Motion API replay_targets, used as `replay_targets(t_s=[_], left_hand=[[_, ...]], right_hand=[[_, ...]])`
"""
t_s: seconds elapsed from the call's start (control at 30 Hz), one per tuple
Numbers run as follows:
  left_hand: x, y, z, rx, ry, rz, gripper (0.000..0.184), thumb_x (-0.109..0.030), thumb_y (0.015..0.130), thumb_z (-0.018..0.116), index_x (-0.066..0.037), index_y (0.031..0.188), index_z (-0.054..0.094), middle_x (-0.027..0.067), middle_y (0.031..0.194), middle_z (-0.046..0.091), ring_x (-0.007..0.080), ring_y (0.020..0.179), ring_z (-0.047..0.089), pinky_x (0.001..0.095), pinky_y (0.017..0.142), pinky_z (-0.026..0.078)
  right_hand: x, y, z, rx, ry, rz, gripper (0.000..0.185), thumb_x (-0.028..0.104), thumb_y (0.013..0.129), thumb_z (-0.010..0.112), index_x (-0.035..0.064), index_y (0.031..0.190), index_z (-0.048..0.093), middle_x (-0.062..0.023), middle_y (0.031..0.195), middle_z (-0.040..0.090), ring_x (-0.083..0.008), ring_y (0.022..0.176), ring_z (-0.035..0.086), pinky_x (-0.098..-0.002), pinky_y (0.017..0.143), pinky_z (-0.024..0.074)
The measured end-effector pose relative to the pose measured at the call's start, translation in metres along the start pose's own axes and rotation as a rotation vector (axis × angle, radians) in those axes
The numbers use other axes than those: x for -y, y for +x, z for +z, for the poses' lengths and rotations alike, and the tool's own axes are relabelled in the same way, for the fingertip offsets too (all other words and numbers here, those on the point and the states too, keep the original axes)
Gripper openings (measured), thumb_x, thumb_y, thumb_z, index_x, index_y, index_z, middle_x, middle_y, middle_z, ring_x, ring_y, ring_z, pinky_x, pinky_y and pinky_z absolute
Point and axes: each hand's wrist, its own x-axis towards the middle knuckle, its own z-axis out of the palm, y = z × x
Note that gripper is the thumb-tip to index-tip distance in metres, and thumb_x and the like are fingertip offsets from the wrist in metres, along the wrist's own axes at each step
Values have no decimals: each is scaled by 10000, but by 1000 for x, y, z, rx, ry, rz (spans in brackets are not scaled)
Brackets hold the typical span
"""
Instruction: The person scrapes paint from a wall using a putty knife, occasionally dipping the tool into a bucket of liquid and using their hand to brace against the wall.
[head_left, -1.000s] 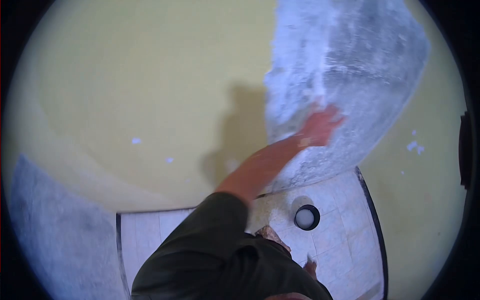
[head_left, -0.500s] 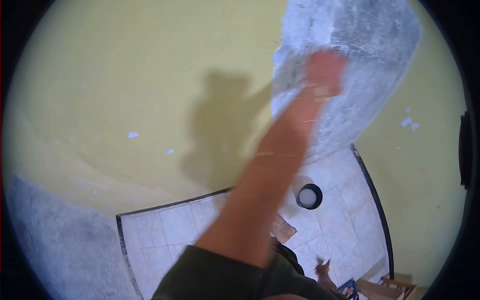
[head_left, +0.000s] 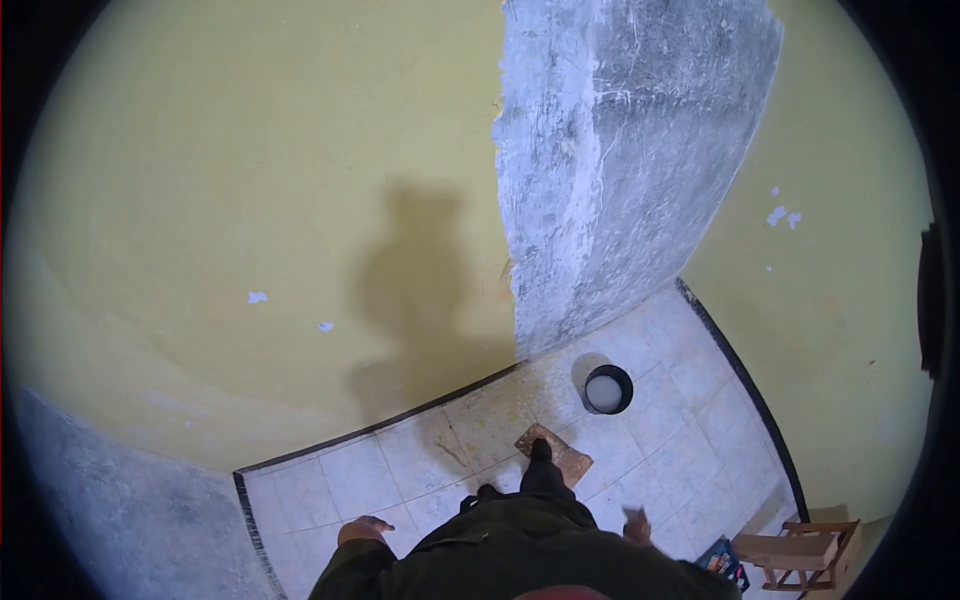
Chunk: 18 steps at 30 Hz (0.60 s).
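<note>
My left hand [head_left: 367,528] is low at the left of my body, over the floor tiles. Its fingers are loosely bent and apart, with nothing visible in them. On the other side, my right hand [head_left: 637,529] is closed around a small dark flat thing [head_left: 632,514] too small to make out. Ahead stands a yellow wall [head_left: 250,150] with a large grey-white bare patch [head_left: 640,160]. A black round container [head_left: 609,389] with whitish contents sits on the floor near the wall. My foot is on a stained brown board [head_left: 567,462].
A wooden stool [head_left: 835,556] with a cardboard box [head_left: 785,550] stands at the lower right, beside a dark blue container [head_left: 722,563] of items. Another grey patch [head_left: 130,500] covers the lower left wall. Dark skirting [head_left: 350,437] edges the tiled floor.
My left hand has come away from the grey-white patch and down to my left side. The view has shifted, showing more of the stool. My right hand still holds the small thing.
</note>
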Motion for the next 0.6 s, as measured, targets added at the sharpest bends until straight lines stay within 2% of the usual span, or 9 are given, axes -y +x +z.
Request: replay_targets(t_s=[0.03, 0.1, 0.2, 0.23, 0.27, 0.33, 0.4, 0.5, 0.6], left_hand=[[0, -3, 4, -90, -46, -85, 777, -658, 781, 716, -83, 1300, 659, 89, 1386, 616, 281, 1308, 545, 445, 1089, 413], [-8, 57, -25, -229, -38, 23, 769, -686, 777, 688, -151, 1327, 641, 110, 1414, 587, 340, 1376, 472, 469, 1119, 400], [-83, 50, -131, -768, -237, 438, 797, -616, 841, 644, -69, 1407, 522, 251, 1384, 561, 379, 1284, 542, 487, 1089, 410], [-132, -4, -174, -1029, -162, 460, 707, -494, 855, 682, -77, 1403, 524, 236, 1341, 597, 395, 1276, 544, 498, 1103, 394], [-168, -39, -219, -1219, -232, 747, 675, -407, 840, 721, -101, 1407, 521, 240, 1381, 561, 415, 1295, 513, 515, 1112, 386], [-253, -166, -293, -1613, -173, 836, 645, -320, 817, 751, -117, 1391, 538, 216, 1458, 466, 424, 1336, 440, 523, 1094, 385], [-309, -289, -349, -1867, -137, 985, 597, -243, 800, 773, -126, 1349, 569, 196, 1392, 504, 388, 1327, 450, 518, 1052, 396], [-366, -416, -403, -2237, -40, 1027, 616, -297, 787, 770, -151, 1347, 562, 189, 1469, 440, 383, 1374, 399, 556, 1088, 331], [-395, -495, -439, -2360, 68, 930, 668, -374, 800, 748, -227, 1408, 513, 160, 1577, 322, 356, 1458, 298, 635, 1123, 247]], right_hand=[[74, -1, -41, -27, -91, 34, 858, 125, 778, 650, 87, 1554, 284, -263, 1132, 681, -396, 1030, 686, -460, 863, 566], [165, 47, -71, -94, -90, -217, 953, 56, 731, 648, 102, 1575, 206, -223, 1212, 667, -405, 1053, 676, -473, 890, 554], [325, 134, -110, -311, -20, -609, 864, 54, 732, 613, 119, 1540, 317, -227, 1292, 615, -445, 953, 669, -503, 801, 544], [398, 125, -142, -442, 82, -779, 822, 52, 762, 578, 121, 1539, 321, -218, 1314, 604, -452, 927, 664, -512, 780, 537], [467, 114, -182, -293, 20, -721, 789, 65, 782, 564, 118, 1534, 332, -209, 1358, 579, -460, 921, 655, -506, 768, 534], [575, 105, -230, -483, 278, -1274, 770, 75, 787, 576, 130, 1523, 356, -241, 1291, 607, -467, 942, 635, -513, 765, 523], [659, 67, -281, -477, 266, -1338, 623, 26, 825, 570, 104, 1437, 487, -253, 1141, 647, -465, 932, 626, -488, 780, 515], [727, 10, -328, -630, 512, -1531, 495, -27, 861, 571, 66, 1346, 591, -223, 963, 649, -402, 833, 630, -423, 768, 511], [756, -6, -334, -635, 656, -1620, 481, -30, 862, 580, 53, 1335, 604, -206, 929, 648, -344, 767, 615, -385, 742, 502]])
